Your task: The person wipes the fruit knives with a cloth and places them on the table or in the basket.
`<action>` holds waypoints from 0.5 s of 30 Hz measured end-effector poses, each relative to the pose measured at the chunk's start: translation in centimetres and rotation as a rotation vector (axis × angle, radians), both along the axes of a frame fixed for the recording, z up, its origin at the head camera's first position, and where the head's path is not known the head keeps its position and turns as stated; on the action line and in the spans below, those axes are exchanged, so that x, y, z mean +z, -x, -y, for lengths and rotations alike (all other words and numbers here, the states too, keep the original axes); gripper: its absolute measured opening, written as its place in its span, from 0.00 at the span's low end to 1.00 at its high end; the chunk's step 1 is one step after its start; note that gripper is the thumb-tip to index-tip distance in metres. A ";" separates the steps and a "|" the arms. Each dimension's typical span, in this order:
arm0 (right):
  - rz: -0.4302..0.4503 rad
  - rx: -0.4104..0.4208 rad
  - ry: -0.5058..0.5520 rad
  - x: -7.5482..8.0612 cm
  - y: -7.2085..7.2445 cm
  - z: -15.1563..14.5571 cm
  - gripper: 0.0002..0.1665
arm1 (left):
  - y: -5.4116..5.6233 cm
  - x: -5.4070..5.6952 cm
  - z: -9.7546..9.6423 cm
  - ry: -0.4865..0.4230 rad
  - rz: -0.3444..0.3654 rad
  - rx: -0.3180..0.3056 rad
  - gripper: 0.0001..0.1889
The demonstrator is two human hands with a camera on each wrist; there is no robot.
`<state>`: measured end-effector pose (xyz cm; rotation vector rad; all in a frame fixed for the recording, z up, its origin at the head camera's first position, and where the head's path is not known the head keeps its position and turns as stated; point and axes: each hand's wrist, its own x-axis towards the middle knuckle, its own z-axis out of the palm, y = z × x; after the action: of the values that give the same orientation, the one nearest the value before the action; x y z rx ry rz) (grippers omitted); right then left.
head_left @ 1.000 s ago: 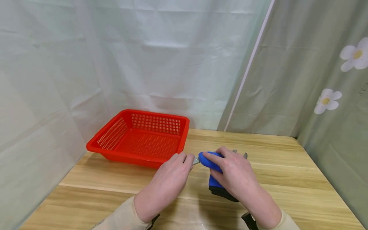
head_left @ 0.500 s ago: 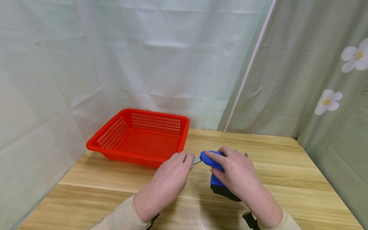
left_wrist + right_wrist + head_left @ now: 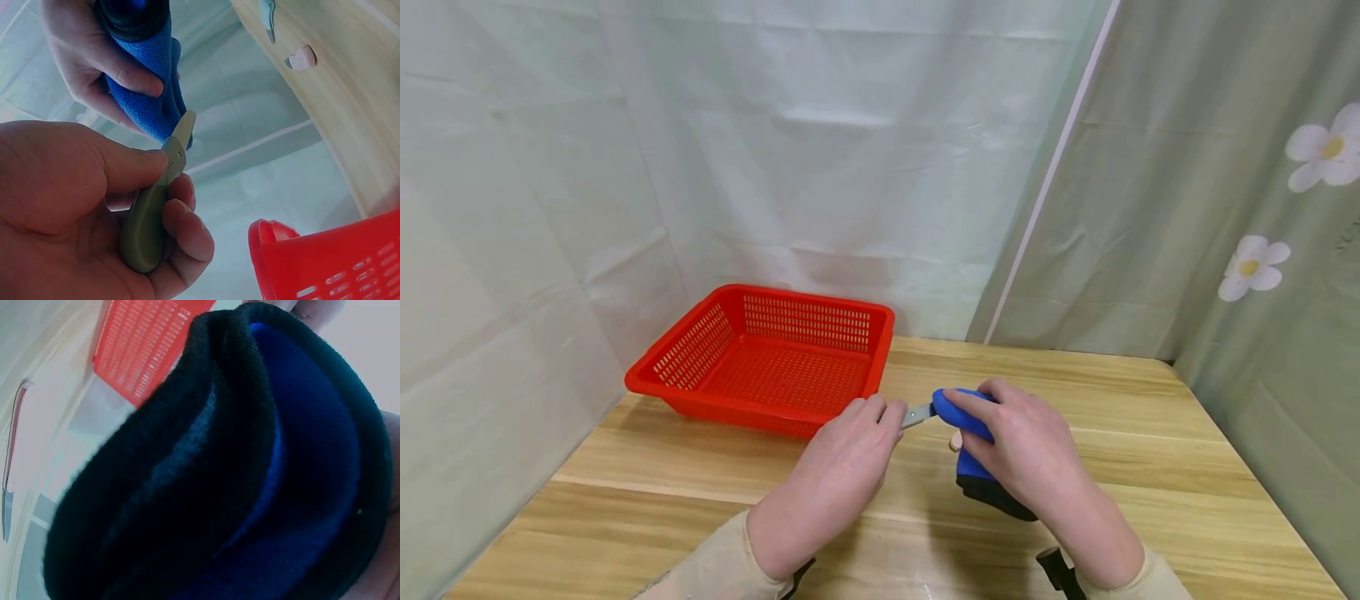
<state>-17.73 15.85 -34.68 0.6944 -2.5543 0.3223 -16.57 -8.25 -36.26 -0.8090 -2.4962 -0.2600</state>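
In the left wrist view, my left hand (image 3: 69,206) grips the green handle of a small knife (image 3: 142,228) between thumb and curled fingers. Its pale blade points at a blue cloth with black edging (image 3: 147,75). The head view shows my left hand (image 3: 842,467) at the left and a short grey stretch of the knife (image 3: 917,414) running to the cloth (image 3: 967,412). My right hand (image 3: 1026,442) pinches the folded cloth around the blade's far end, which is hidden. Folds of cloth (image 3: 312,425) fill most of the right wrist view.
A red plastic basket (image 3: 767,423) stands at the left on the wooden table (image 3: 1112,400). Under the right hand lies a small pinkish thing (image 3: 303,57), with a pale-green-handled knife (image 3: 267,15) near it. Pale curtains (image 3: 850,167) hang behind the table.
My right hand and the cloth have slid right, away from the left hand, baring more of the knife. The small pinkish thing has come into sight beside the cloth. The left hand stays put.
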 end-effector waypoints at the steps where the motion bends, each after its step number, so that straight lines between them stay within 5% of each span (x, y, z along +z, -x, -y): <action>1: -0.002 -0.001 0.001 0.0 0.0 -0.1 0.33 | 0.0 0.0 0.0 0.000 0.001 0.003 0.12; 15: -0.018 -0.014 0.007 0.2 0.6 -0.8 0.30 | 0.0 0.3 0.0 -0.003 0.039 0.018 0.12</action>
<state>-18.28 16.69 -34.47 0.6742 -2.5384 0.3189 -16.59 -8.30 -35.96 -0.7866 -2.5377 -0.2760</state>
